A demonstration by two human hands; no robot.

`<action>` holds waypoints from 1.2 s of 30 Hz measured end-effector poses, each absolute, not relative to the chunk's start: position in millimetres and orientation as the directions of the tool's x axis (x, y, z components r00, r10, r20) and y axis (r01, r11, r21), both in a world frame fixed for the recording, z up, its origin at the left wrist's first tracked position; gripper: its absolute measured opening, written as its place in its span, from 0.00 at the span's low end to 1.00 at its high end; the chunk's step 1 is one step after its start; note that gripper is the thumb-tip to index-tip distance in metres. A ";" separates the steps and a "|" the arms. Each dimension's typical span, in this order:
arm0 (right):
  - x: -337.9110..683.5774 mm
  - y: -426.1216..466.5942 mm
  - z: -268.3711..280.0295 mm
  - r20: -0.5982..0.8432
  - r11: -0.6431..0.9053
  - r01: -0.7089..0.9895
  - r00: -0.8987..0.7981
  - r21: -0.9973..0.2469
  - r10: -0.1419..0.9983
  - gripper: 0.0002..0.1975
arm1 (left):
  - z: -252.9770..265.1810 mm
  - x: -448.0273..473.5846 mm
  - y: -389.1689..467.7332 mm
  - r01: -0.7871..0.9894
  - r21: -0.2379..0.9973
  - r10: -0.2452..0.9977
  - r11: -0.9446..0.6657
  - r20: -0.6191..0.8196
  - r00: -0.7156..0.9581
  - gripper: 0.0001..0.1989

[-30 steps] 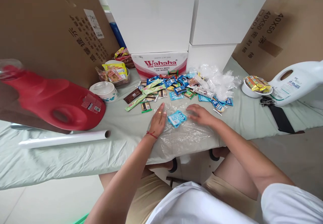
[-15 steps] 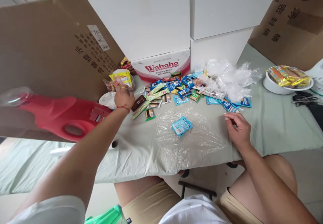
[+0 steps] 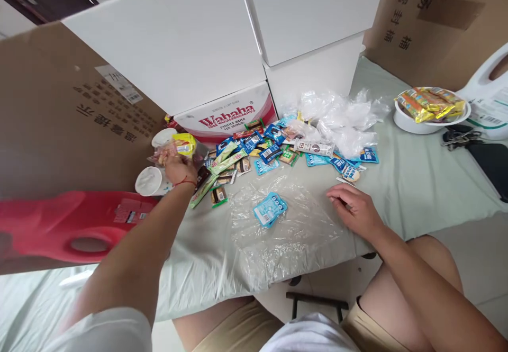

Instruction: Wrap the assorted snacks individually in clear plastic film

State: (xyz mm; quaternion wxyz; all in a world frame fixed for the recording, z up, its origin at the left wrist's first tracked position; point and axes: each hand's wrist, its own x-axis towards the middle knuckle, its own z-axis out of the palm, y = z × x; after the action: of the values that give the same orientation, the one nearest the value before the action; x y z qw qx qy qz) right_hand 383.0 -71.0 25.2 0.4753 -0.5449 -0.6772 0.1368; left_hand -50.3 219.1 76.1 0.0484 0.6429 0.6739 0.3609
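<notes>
My left hand [image 3: 180, 171] reaches to the left side of the table and grips a clear snack bag [image 3: 184, 145] with a yellow label and pinkish contents. Two white bowls [image 3: 147, 181] stand beside that hand. My right hand [image 3: 355, 210] rests on the cloth with its fingers curled together, and I see nothing in them. To its left is a flat clear plastic bag [image 3: 301, 230]. Several light-blue packets [image 3: 270, 209] are stacked on top of this plastic. Behind it lies a heap of wrapped snacks [image 3: 270, 153] in blue, green, red and white wrappers.
Crumpled clear bags [image 3: 349, 124] lie right of the heap. At right stand a white bowl [image 3: 432, 122] of yellow-orange packets, keys [image 3: 456, 136], a dark phone-like object [image 3: 490, 169] and a white jug [image 3: 492, 98]. A red jug [image 3: 79, 219] is at left. Boxes [image 3: 222, 114] wall the back.
My view has turned to the right. The left hand has drawn the snack bag rightward, off the rear white bowl. The right hand stays at about the same spot on the cloth.
</notes>
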 end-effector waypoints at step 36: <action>356.5 -120.5 63.5 0.228 0.210 -0.252 -0.044 -0.945 0.973 0.33 | 79.1 148.1 -18.3 -0.272 0.831 0.814 0.484 -0.315 0.487 0.09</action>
State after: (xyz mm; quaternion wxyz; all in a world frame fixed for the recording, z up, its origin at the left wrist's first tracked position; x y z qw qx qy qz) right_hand 356.5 -120.5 63.5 0.5918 -0.3571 -0.5046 0.5173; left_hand 148.1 -18.3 79.1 0.7793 0.3692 0.3673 0.3485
